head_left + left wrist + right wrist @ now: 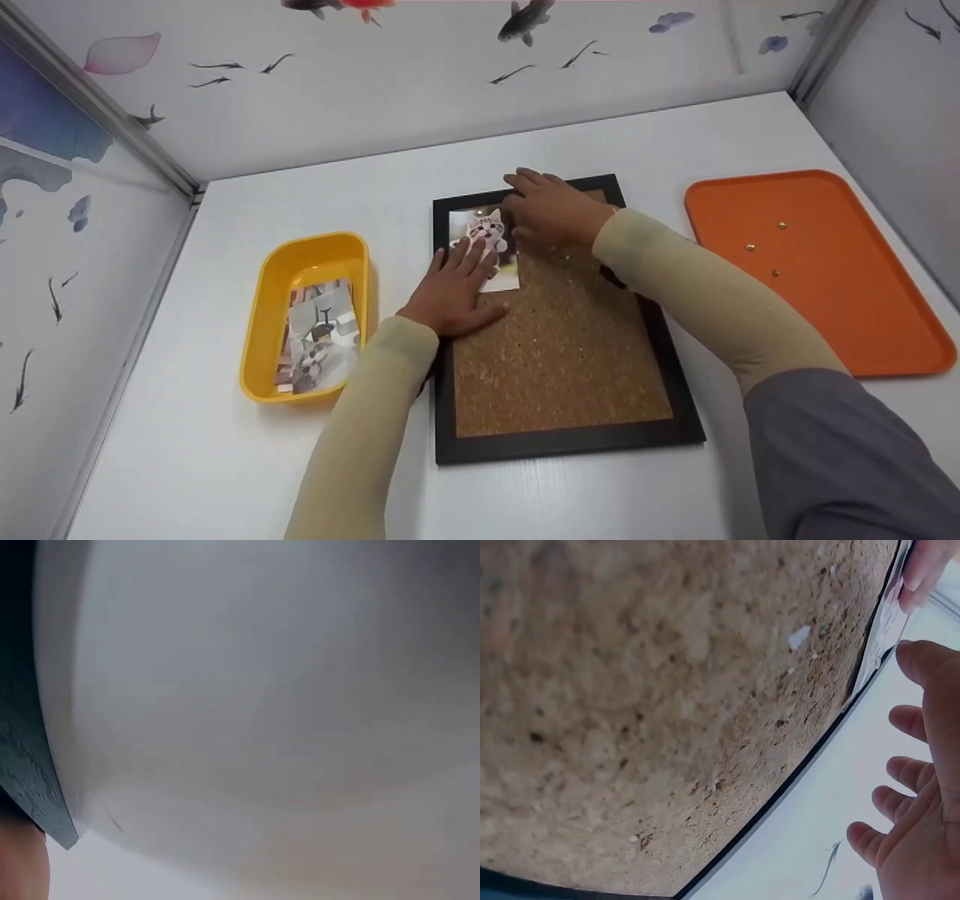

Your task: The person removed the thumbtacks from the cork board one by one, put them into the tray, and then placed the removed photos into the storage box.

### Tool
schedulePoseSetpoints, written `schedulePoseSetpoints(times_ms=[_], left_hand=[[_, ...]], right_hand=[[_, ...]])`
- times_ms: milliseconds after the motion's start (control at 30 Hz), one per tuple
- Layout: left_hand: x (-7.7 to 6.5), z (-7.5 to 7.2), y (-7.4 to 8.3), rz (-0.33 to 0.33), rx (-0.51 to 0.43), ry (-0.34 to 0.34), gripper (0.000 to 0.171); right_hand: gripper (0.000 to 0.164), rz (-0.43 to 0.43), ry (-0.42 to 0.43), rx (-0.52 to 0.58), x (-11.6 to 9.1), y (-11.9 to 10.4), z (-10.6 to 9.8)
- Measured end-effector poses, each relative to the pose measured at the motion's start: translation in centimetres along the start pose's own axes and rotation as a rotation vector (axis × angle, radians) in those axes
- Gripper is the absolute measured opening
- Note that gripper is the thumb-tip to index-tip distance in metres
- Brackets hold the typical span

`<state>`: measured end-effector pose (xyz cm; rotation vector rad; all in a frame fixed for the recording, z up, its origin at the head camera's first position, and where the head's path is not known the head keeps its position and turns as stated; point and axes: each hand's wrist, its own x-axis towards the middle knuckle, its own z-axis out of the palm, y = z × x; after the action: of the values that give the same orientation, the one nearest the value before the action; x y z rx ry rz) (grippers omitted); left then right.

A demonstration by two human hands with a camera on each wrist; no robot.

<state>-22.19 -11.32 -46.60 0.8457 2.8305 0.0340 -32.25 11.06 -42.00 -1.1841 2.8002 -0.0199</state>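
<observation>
A cat photo [487,225] lies in the upper left corner of a black-framed corkboard [562,360]. My left hand [456,289] rests on the photo's lower left part, fingers spread and thumb on the cork. A small gold dot shows near the photo's top edge. My right hand [559,210] is over the photo's upper right edge, its fingers reaching across the top frame bar. In the right wrist view, the thumb and fingers of the right hand [930,787] are spaced apart beside the photo's edge [881,637]. The left wrist view shows mostly blurred white and the dark frame [26,742].
Left of the board stands a yellow bin [256,330] containing several photos [322,345]. At the right, an orange tray [847,300] holds 3 small gold pins [782,225]. Printed wall panels [420,90] enclose the white table [187,405] at the back and sides.
</observation>
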Motion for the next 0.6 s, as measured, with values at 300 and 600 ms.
schedulePoseSetpoints(times_ms=[300,600], left_hand=[[-0.4,0.4,-0.1,0.0,0.019,0.013,0.09],[0.1,0.7,-0.1,0.001,0.032,0.023,0.09]], right_hand=[[0.049,-0.019,-0.003,0.047,2.0,-0.3,0.0],[0.041,-0.019,-0.037,0.148,3.8,0.1,0.5]])
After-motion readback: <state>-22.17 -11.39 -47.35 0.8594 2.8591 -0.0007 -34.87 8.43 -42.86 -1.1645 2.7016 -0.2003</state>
